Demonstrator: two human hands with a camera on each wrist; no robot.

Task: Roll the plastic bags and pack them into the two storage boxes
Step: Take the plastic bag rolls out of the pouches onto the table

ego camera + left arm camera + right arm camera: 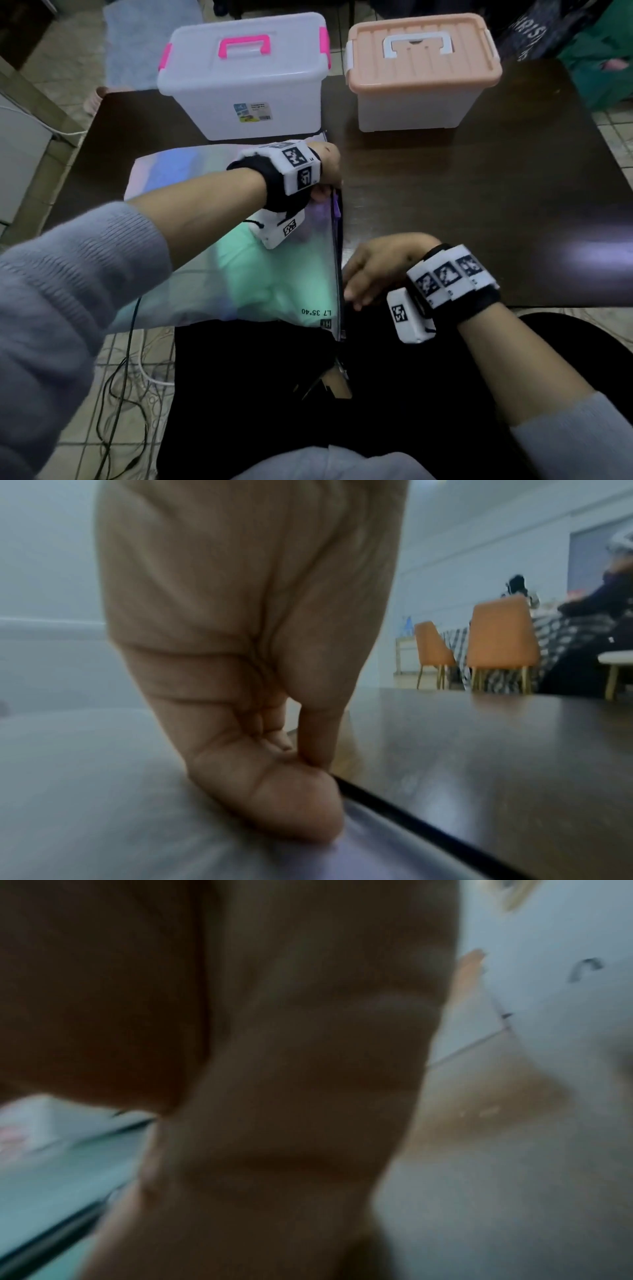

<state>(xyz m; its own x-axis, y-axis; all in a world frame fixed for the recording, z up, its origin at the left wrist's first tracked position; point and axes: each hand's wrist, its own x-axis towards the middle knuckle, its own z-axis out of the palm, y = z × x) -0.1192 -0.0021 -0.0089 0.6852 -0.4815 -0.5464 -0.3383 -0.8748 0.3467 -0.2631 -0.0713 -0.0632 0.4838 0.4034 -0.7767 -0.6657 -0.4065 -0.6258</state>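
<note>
A large translucent plastic bag [239, 274] lies flat on the dark table [479, 205], its near end hanging over the front edge. A dark zip strip [337, 260] runs along its right side. My left hand [329, 178] pinches the far end of that strip; in the left wrist view the thumb and fingers [308, 764] press together on the dark edge [428, 829]. My right hand [359, 284] grips the same strip nearer to me, fingers curled on it. The right wrist view is blurred: hand [274, 1123], bag [51, 1177]. Both storage boxes stand closed behind the bag.
The white box with pink handle [246, 75] is at the back left, the peach-lidded box [421, 68] at the back right. Cables [130, 394] lie on the tiled floor at the lower left. Orange chairs [500, 642] and a seated person stand beyond the table.
</note>
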